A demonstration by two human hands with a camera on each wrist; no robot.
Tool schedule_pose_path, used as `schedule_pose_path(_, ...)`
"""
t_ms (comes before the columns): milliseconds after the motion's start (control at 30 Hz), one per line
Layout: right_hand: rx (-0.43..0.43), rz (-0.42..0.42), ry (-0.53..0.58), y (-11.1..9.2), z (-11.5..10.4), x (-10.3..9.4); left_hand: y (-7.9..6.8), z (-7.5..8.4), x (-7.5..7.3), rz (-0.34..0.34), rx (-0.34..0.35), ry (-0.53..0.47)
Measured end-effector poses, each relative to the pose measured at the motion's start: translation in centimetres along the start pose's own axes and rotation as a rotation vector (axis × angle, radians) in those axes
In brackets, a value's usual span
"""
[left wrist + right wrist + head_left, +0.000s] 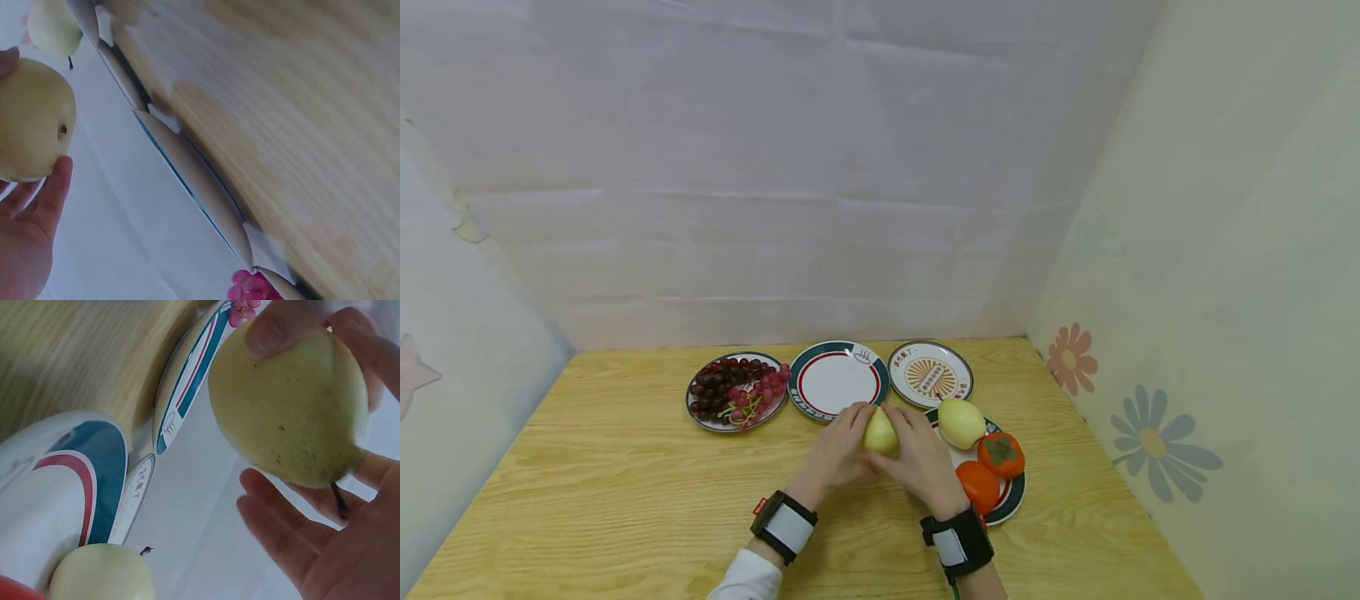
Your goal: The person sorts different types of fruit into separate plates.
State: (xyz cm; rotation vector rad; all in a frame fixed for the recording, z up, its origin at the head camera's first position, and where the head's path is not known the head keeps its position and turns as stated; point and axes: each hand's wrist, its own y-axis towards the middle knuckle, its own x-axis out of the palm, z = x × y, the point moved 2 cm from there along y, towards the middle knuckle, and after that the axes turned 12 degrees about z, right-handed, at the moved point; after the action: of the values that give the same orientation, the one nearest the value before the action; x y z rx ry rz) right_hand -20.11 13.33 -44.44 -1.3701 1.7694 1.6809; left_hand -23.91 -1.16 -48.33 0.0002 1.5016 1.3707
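A yellow-green pear (881, 433) is held up between both hands, above the front part of the table. My left hand (838, 446) grips it; in the right wrist view the left thumb (269, 336) presses on its skin and fingers curl round the other side. My right hand (921, 454) is at the pear's stem side. Its fingers (284, 528) look fairly straight, some reaching past the pear, others touching it. The left wrist view shows the pear's blossom end (63, 129). Part of the pear is hidden behind the hands.
Beside my right hand, a plate (1017, 493) bears a second pear (961, 423) and two persimmons (1001, 455). Behind stand a green-rimmed plate (838, 382) and a smaller patterned plate (951, 367). A plate of grapes (722, 385) lies left. Walls border the table.
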Motion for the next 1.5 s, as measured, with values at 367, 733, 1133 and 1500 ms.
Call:
schedule_pose_path(367, 0.113, -0.022, -0.096, 0.4, 3.0, -0.3, 3.8, -7.6, 1.0, 0.084, -0.306, 0.192)
schedule_pose_path(733, 0.219, -0.043, -0.131, -0.1, 5.1, -0.5, 2.4, -9.9, 2.3, -0.101, -0.52, 0.277)
schedule_pose_path(1133, 0.42, -0.219, -0.149, 1.0, 10.2, -0.6, 2.4, -8.2, 1.5, -0.061, -0.46, 0.319)
schedule_pose_path(1500, 0.476, -0.232, -0.143, 0.8, 10.8, 0.4, 1.9, -5.1, 1.3, 0.009, -0.246, 0.268)
